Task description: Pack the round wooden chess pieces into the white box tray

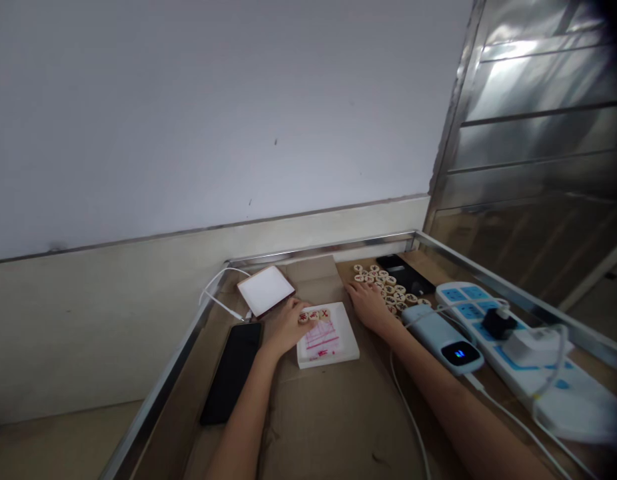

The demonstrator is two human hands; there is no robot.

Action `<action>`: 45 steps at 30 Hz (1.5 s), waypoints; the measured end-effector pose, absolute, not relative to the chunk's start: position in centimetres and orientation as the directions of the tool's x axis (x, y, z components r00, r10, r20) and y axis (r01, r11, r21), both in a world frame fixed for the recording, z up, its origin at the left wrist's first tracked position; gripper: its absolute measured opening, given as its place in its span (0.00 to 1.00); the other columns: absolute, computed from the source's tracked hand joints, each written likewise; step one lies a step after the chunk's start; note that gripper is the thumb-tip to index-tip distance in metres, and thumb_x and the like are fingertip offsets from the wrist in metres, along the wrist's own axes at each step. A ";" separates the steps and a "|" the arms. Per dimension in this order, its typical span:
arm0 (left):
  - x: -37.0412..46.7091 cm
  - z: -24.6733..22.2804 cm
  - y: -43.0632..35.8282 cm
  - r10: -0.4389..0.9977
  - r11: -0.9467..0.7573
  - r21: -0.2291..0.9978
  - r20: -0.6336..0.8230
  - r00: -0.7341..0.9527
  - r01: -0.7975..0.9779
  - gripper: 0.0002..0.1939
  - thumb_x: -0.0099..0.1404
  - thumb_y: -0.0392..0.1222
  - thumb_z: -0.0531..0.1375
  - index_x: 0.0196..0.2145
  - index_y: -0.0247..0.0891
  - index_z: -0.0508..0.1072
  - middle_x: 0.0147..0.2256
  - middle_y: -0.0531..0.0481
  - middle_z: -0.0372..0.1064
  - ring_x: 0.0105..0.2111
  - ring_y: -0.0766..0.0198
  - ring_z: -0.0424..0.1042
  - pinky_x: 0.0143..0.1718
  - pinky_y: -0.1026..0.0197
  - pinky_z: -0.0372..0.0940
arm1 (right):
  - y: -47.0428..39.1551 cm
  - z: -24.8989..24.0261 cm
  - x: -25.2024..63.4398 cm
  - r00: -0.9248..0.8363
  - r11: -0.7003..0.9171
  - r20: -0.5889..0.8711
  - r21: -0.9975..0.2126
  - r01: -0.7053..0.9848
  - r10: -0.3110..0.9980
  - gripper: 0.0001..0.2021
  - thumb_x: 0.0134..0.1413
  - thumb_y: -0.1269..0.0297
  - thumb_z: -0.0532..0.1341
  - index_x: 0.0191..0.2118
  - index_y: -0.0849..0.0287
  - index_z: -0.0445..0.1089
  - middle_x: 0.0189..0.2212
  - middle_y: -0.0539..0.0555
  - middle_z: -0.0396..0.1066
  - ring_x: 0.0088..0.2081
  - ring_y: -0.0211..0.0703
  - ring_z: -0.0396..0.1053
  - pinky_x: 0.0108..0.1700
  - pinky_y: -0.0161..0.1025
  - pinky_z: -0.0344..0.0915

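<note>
My left hand [287, 328] is at the left edge of a shallow white box [347, 337] with pink and red marks on its inner floor. Its thumb and fingers curl around a round wooden xiangqi piece [303, 318], the leftmost of a short row in the box. Beside it in that row is another piece with a red character [324, 314]. My right hand [369, 307] lies palm down at the near left side of a loose pile of xiangqi pieces [399, 297]. Its fingers are stretched out and touch the pile; what lies under them is hidden.
A white-lined box lid [266, 291] lies behind my left hand. One black phone [232, 373] is at the left, another dark phone [407, 275] at the back right. A light blue power bank [443, 340], cables and a power strip [528, 367] line the right side. A metal rim [328, 245] borders the cardboard-covered table.
</note>
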State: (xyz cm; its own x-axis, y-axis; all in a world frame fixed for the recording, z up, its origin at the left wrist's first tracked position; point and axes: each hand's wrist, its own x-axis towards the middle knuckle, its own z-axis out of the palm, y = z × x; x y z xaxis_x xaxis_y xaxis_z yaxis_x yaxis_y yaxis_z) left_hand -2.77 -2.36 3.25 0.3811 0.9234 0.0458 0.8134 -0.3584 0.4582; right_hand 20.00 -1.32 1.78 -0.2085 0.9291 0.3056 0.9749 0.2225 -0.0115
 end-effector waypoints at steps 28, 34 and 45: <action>-2.7 2.9 -2.2 0.918 -0.373 0.469 0.062 0.392 0.801 0.19 0.60 0.52 0.54 0.47 0.43 0.67 0.49 0.47 0.60 0.47 0.60 0.65 0.48 0.61 0.60 | -3.1 4.5 18.1 -0.471 0.487 0.256 0.000 0.873 0.844 0.05 0.51 0.66 0.60 0.35 0.59 0.69 0.37 0.56 0.70 0.44 0.49 0.63 0.48 0.46 0.49; -2.7 3.1 -2.3 0.919 -0.370 0.470 0.057 0.390 0.802 0.19 0.61 0.51 0.54 0.48 0.42 0.66 0.49 0.46 0.60 0.50 0.59 0.63 0.50 0.61 0.58 | -3.1 4.8 18.3 -0.461 0.484 0.240 -0.040 0.874 0.854 0.04 0.52 0.65 0.60 0.33 0.58 0.71 0.36 0.55 0.71 0.44 0.49 0.63 0.49 0.47 0.47; -3.5 3.0 -2.0 0.927 -0.325 0.622 0.061 0.370 0.712 0.31 0.59 0.51 0.56 0.56 0.35 0.55 0.52 0.40 0.60 0.52 0.55 0.62 0.53 0.56 0.57 | -2.5 5.3 22.1 -0.120 0.131 0.165 -0.055 0.990 0.979 0.11 0.52 0.66 0.57 0.40 0.58 0.73 0.42 0.60 0.71 0.46 0.52 0.65 0.47 0.47 0.53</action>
State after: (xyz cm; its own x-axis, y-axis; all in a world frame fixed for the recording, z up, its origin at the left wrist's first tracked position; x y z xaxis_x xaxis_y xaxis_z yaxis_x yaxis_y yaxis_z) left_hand -3.51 -2.04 2.95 0.3695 0.9272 0.0610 0.7123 -0.3248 0.6221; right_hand 22.14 -2.52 5.31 -0.1203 0.9789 0.1650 0.9899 0.1309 -0.0549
